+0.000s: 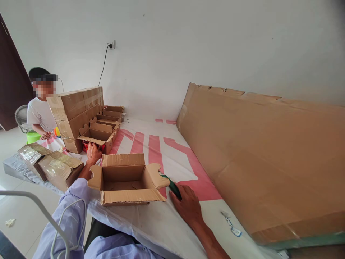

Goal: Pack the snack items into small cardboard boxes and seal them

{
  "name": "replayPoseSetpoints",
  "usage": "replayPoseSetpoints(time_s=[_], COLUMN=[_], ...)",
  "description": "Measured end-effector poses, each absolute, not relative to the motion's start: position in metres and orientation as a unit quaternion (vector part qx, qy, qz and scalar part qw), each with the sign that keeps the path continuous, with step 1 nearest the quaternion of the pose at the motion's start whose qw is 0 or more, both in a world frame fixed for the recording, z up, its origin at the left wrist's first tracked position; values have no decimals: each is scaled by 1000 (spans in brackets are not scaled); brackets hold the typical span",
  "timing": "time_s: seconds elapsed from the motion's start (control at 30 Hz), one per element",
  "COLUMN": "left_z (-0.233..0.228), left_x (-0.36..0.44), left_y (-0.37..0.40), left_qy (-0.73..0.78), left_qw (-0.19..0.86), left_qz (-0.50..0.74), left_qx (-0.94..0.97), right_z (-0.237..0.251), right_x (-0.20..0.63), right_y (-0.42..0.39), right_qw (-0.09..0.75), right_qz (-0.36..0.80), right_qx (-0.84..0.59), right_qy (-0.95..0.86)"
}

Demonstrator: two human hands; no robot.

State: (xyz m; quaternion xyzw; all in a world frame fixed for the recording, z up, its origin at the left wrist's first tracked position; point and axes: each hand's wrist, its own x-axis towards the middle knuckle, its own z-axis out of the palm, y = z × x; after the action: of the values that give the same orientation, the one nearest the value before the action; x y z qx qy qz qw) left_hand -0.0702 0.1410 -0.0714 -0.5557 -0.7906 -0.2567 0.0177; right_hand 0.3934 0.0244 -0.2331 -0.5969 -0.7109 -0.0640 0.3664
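An open, empty cardboard box (126,178) sits on the covered table in front of me, its flaps spread out. My right hand (188,207) rests on the table just right of it, fingers closed around a dark green object (172,187) that touches the box's right flap. My left hand (93,153) reaches out behind the box to another open cardboard box (100,136) and rests at its front, where something red shows inside. My left arm wears a light blue sleeve.
A large flat cardboard sheet (264,158) leans along the right. A stack of taped cartons (77,111) and more open boxes (110,115) stand at the back left, two taped cartons (51,163) at the left edge. Another person (40,111) stands behind the table's far left. Small tags (231,225) lie near my right wrist.
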Motion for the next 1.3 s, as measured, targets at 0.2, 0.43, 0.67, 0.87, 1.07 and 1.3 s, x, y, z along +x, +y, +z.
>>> replayPoseSetpoints(time_s=[0.2, 0.43, 0.67, 0.87, 1.07, 1.3], left_z=[-72, -74, -98, -106, -97, -94], left_x=[-77, -84, -81, -77, -74, -61], left_y=[146, 148, 133, 132, 137, 142], left_qy=[-789, -799, -825, -818, -818, -845], left_qw=[22, 22, -3, -43, -53, -42], left_qz=[-274, -331, -393, -387, -365, -305], left_qx=[-549, -502, -407, -423, -441, -438], right_z=[-232, -231, -230, -229, -230, -239], right_x=[393, 392, 391, 391, 391, 395], right_y=[24, 26, 26, 26, 27, 28], right_qw=[373, 380, 372, 373, 380, 380], right_qz=[-55, -46, -59, -56, -58, -57], right_qx=[-599, -593, -590, -592, -588, -586], right_qy=[-706, -709, -714, -713, -712, -713])
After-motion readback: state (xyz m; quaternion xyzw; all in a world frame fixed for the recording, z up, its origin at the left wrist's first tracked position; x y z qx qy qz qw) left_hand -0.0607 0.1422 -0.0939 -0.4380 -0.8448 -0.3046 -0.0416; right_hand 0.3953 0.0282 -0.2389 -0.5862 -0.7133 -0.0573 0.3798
